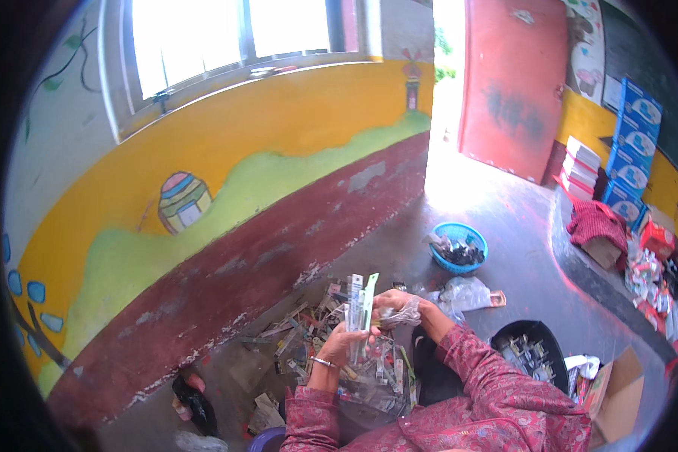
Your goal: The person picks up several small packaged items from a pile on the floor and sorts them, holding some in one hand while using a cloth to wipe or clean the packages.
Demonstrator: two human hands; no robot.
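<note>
Fingers of left hand (pixel 340 340) clasp upright bundle of packets (pixel 359 305); right hand (pixel 393 305) pinches bundle top. Loose packets (pixel 309 331) heaped on floor (pixel 505 248), many unsorted; blue basket (pixel 459 247) beyond.

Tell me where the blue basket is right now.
The blue basket sits on the floor right of centre in the head view, beyond the hands, near the sunlit doorway and just behind a crumpled clear plastic bag.
</note>
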